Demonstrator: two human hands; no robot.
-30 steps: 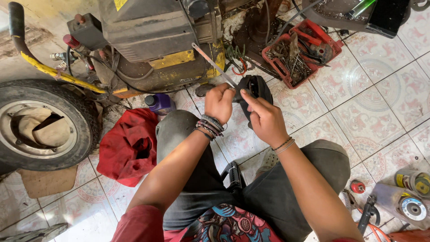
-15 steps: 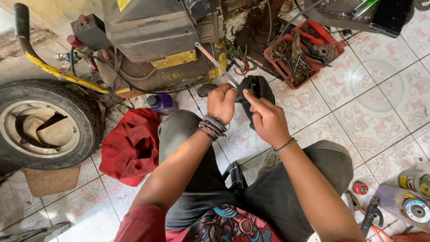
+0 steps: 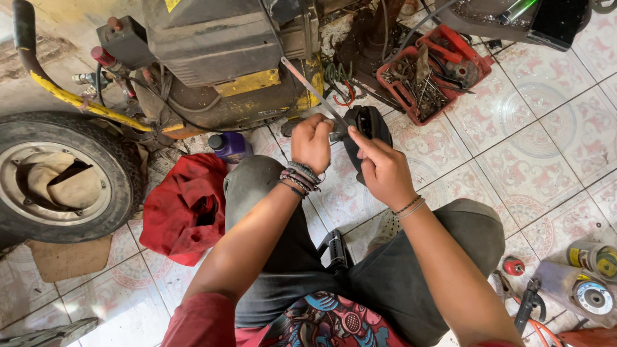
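Both hands barely moved. Left hand (image 3: 312,142) fingers stay closed around a thin metal rod (image 3: 307,86); right hand (image 3: 383,172) fingers grip the black part (image 3: 367,123).

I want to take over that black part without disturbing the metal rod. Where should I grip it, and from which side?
Probably grip the black part by its rounded outer body, coming from the right. The left hand works the thin metal rod in from the left, and the right hand already cradles it underneath.

A red rag (image 3: 186,209) lies beside a wheel (image 3: 61,177) and a red tool tray (image 3: 434,74).
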